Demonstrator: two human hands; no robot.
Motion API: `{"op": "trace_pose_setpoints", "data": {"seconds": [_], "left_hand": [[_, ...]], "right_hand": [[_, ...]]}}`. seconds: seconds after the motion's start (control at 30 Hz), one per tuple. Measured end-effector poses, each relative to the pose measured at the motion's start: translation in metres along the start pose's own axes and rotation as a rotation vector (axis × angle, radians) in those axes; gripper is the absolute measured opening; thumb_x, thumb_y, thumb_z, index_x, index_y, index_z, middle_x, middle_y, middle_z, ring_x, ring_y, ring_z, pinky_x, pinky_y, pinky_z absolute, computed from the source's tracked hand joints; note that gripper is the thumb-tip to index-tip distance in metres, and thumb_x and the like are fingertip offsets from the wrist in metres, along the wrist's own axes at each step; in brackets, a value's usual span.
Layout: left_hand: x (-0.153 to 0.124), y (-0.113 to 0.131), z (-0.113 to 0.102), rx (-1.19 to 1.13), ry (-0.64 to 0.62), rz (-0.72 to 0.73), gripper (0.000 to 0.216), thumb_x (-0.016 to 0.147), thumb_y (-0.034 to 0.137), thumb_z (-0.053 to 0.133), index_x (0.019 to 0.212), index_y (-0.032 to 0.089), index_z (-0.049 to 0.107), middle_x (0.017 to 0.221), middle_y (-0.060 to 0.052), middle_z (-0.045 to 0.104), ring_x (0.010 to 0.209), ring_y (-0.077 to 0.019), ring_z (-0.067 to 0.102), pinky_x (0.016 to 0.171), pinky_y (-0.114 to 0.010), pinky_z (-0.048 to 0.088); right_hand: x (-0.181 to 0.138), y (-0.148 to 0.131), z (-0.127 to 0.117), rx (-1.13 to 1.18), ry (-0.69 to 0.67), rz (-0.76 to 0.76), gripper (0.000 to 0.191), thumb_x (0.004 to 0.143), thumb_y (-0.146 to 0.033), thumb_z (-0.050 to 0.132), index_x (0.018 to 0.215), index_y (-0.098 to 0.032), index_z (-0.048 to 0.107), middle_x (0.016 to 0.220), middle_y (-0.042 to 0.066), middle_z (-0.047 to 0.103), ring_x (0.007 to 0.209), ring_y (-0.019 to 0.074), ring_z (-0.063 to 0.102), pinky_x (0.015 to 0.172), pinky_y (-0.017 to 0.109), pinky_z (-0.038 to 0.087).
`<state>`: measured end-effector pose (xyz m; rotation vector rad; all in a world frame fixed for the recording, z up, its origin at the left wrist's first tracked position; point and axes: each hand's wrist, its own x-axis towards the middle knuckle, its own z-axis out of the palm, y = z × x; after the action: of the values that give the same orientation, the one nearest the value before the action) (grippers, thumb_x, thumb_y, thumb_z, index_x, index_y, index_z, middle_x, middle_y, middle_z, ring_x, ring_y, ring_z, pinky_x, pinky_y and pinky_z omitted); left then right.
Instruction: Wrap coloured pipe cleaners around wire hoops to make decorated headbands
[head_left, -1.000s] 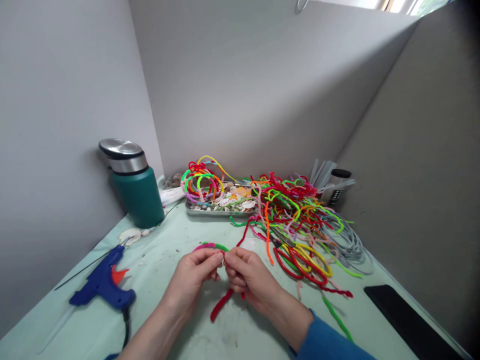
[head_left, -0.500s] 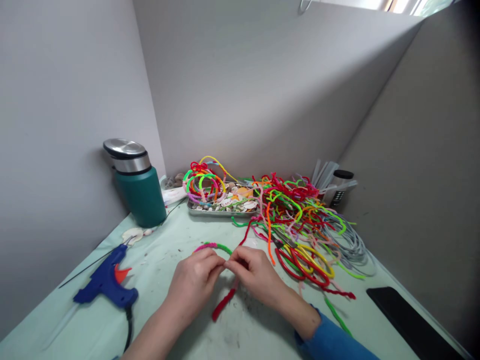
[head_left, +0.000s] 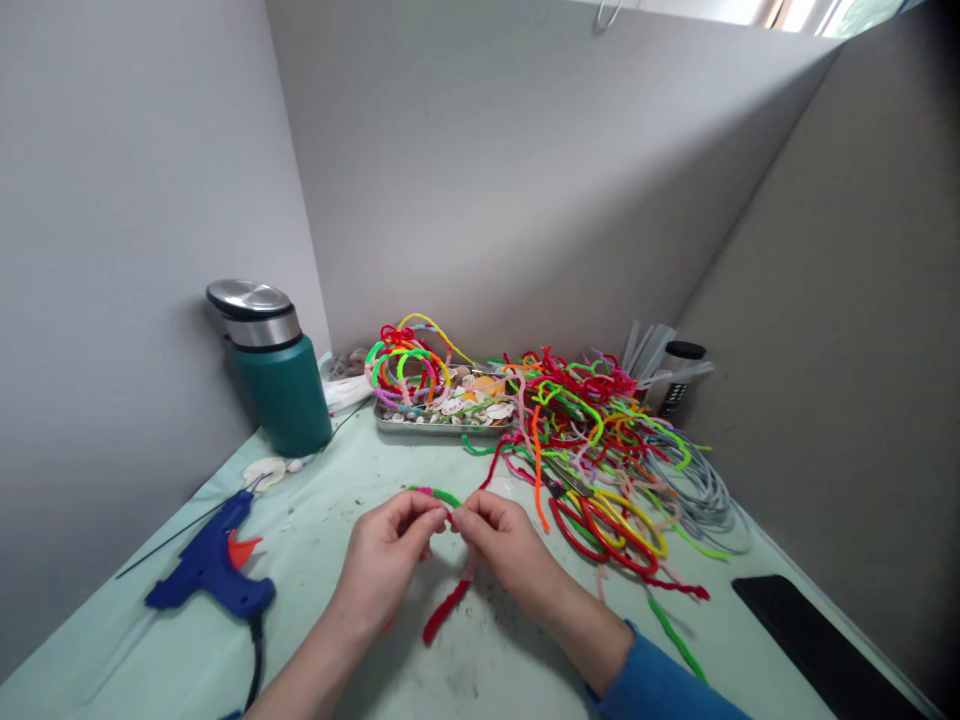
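Note:
My left hand (head_left: 386, 565) and my right hand (head_left: 501, 545) meet fingertip to fingertip over the pale green table (head_left: 337, 500). Both pinch a pink-and-green twisted pipe-cleaner ring (head_left: 439, 494) that arcs just beyond the fingers. A red pipe cleaner (head_left: 444, 611) hangs down from the pinch and lies on the table between my wrists. The join itself is hidden by my fingertips.
A heap of coloured pipe cleaners (head_left: 600, 440) spreads at right, with a metal tray (head_left: 442, 425) of shells and rings behind. A teal flask (head_left: 274, 370) stands at left, a blue glue gun (head_left: 214, 570) lies near left, a black phone (head_left: 817, 640) at right.
My hands turned slightly around the join, dipping lower and coming back up. The visible arc of the ring looks shorter now, and the red tail stays on the table.

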<state>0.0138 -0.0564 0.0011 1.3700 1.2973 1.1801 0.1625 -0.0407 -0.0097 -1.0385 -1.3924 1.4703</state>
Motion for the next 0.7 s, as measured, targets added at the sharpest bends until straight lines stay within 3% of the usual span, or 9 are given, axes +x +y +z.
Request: {"op": "trace_pose_setpoints", "data": {"seconds": [0.13,0.23,0.37,0.47,0.57,0.7], "left_hand": [[0.002,-0.001,0.001,-0.283,-0.063,-0.137,0.022,0.071,0.036,0.064,0.074,0.014,0.061,0.057,0.003,0.054,0.047,-0.0082,0.045,0.05,-0.021,0.04],[0.004,-0.001,-0.002,-0.277,-0.102,-0.164,0.023,0.071,0.036,0.064,0.074,0.013,0.062,0.061,0.001,0.057,0.047,-0.0078,0.045,0.049,-0.021,0.04],[0.004,0.002,-0.006,0.113,-0.026,0.023,0.022,0.074,0.029,0.06,0.091,0.018,0.067,0.08,-0.003,0.063,0.054,-0.0103,0.049,0.053,-0.023,0.042],[0.002,0.002,-0.007,0.426,-0.018,0.262,0.02,0.078,0.023,0.054,0.093,0.023,0.068,0.088,-0.003,0.062,0.062,-0.0118,0.054,0.06,-0.024,0.042],[-0.001,0.001,-0.008,0.629,-0.062,0.391,0.02,0.082,0.02,0.049,0.086,0.023,0.069,0.081,-0.003,0.06,0.072,-0.0145,0.057,0.063,-0.023,0.043],[-0.003,0.0,-0.007,0.767,-0.082,0.447,0.023,0.084,0.018,0.046,0.078,0.022,0.067,0.076,-0.003,0.06,0.068,-0.014,0.058,0.061,-0.022,0.042]], "right_hand": [[-0.005,0.001,0.008,0.292,-0.13,0.164,0.032,0.079,-0.045,0.058,0.07,-0.018,0.044,0.053,-0.009,0.037,0.039,0.0033,0.018,0.038,0.018,0.013],[-0.004,0.001,0.006,0.185,-0.091,0.137,0.032,0.077,-0.046,0.058,0.07,-0.017,0.047,0.052,-0.008,0.037,0.041,0.0045,0.023,0.039,0.018,0.017],[0.0,0.001,-0.005,-0.297,0.056,-0.128,0.027,0.081,-0.038,0.055,0.067,-0.015,0.052,0.055,-0.005,0.042,0.052,0.0089,0.038,0.048,0.02,0.029],[0.0,0.0,-0.009,-0.558,0.05,-0.252,0.023,0.085,-0.03,0.052,0.067,-0.016,0.053,0.056,-0.004,0.047,0.055,0.0094,0.042,0.052,0.021,0.029],[-0.002,-0.001,-0.01,-0.679,0.029,-0.305,0.021,0.085,-0.027,0.052,0.067,-0.017,0.055,0.059,-0.003,0.051,0.057,0.0099,0.045,0.054,0.021,0.03],[-0.003,-0.003,-0.01,-0.714,0.026,-0.341,0.021,0.086,-0.026,0.052,0.068,-0.017,0.056,0.06,-0.003,0.053,0.057,0.0102,0.045,0.054,0.021,0.03]]}}
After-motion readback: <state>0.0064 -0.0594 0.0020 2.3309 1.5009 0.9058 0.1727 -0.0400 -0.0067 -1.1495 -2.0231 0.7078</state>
